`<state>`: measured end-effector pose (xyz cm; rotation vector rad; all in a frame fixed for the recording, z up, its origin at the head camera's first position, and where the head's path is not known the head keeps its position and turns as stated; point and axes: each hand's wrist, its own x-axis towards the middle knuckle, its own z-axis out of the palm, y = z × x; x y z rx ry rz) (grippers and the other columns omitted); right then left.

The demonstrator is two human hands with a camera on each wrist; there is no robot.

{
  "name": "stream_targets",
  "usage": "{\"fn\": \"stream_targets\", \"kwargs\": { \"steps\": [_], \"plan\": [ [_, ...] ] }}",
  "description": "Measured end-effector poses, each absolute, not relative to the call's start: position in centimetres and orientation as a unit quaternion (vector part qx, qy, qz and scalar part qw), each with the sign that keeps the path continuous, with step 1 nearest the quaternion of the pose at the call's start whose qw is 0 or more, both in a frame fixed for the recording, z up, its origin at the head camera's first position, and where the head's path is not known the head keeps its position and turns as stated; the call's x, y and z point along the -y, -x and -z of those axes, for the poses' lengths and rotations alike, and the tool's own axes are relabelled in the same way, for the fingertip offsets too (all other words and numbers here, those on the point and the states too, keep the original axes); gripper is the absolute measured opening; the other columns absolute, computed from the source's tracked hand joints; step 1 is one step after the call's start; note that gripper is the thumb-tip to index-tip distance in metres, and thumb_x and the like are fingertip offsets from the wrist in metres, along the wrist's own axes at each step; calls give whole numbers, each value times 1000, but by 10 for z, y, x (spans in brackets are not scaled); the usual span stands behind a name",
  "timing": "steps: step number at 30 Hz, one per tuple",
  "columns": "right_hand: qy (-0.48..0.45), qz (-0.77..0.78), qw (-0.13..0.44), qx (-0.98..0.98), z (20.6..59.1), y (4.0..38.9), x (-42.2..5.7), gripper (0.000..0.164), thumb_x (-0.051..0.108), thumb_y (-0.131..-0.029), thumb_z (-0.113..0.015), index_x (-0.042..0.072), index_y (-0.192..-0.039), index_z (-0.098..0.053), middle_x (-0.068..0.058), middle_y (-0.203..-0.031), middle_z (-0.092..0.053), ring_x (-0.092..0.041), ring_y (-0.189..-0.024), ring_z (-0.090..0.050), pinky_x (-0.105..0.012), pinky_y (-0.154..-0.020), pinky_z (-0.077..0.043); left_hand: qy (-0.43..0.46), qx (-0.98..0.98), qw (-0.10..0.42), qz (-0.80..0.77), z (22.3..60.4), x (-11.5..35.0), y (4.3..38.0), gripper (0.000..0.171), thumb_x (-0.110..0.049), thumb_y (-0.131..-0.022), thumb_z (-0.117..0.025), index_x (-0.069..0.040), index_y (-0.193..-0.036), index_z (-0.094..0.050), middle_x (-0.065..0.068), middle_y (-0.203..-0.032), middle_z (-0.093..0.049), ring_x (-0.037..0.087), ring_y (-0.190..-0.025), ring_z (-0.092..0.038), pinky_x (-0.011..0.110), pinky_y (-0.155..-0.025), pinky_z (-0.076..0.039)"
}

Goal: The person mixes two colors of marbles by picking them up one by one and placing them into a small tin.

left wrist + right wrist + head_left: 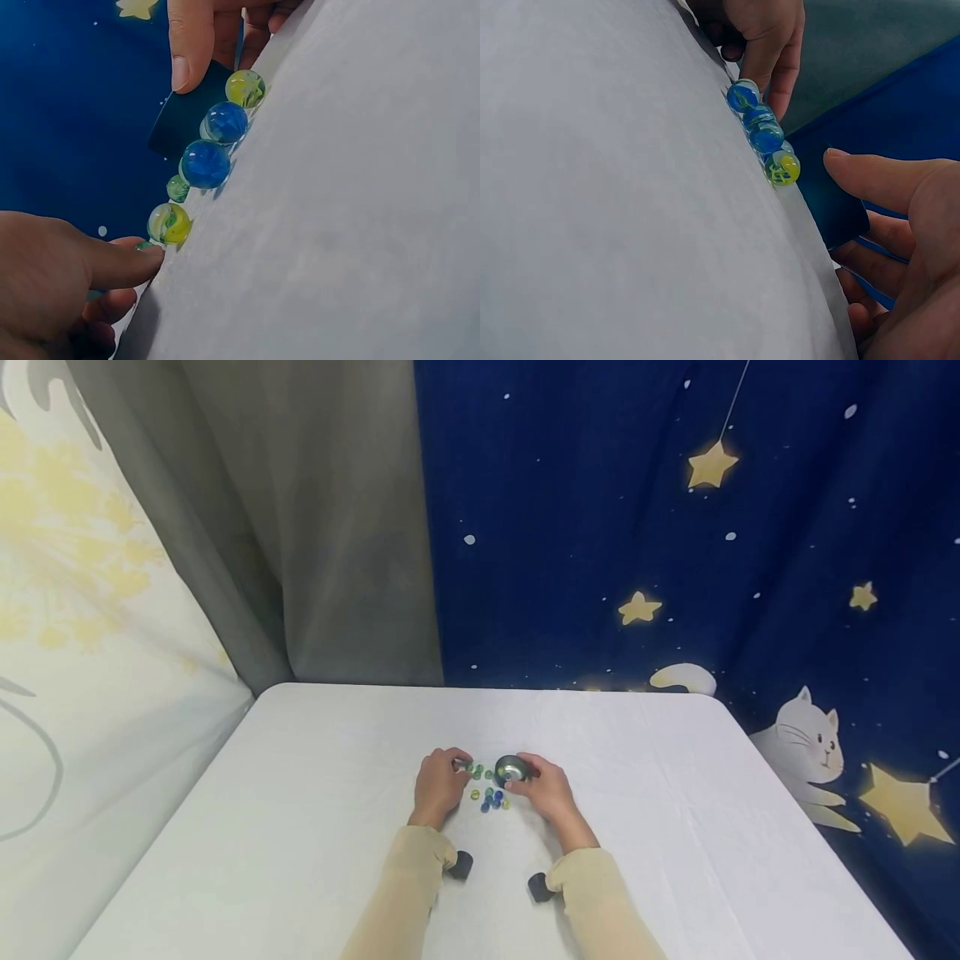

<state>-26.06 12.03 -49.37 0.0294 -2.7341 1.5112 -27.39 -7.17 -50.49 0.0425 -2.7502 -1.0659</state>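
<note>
My right hand (546, 787) grips a small dark green cup (829, 199) with a shiny metal inside, thumb on the near side and fingers behind. The cup stands upright, its opening facing up in the head view. To the left, my left hand (440, 783) has its thumb and index finger at a green marble (145, 244), partly hidden behind the thumb. Between the hands lie several glass marbles: green ones near the left fingertips, blue marbles (205, 164) closer to me, and yellow-green ones, such as a yellow marble (783, 169) beside the cup.
Everything rests on a white-covered table (315, 752). A grey curtain (352, 527) and a dark blue star-printed curtain (555, 527) hang beyond its far edge. Black wrist devices (460, 865) are strapped under both beige sleeves (408, 877).
</note>
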Motion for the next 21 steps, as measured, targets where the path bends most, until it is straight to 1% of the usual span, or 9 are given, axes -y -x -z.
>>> {"fn": "stream_targets", "kwargs": {
  "steps": [10, 21],
  "plan": [
    [-8, -483, 7, 875, 493, 260, -121, 57, 17, -78, -80, 10, -130, -60, -13, -131, -59, -35, -124, -51, -53, -103, -35, -23, 924, 91, 372, 503, 72, 274, 15, -14, -83, -74, -16, -98, -72, -1, -82, -52, 18, -77, -49, 36, -69, -40],
    [-7, -483, 6, 876, 496, 261, -121, 57, 18, -77, -81, 11, -130, -61, -12, -131, -59, -35, -125, -51, -53, -103, -35, -35, 913, 88, 397, 504, 72, 274, 13, -14, -83, -73, -17, -95, -72, -1, -84, -54, 18, -79, -51, 37, -73, -43]
  ]
}}
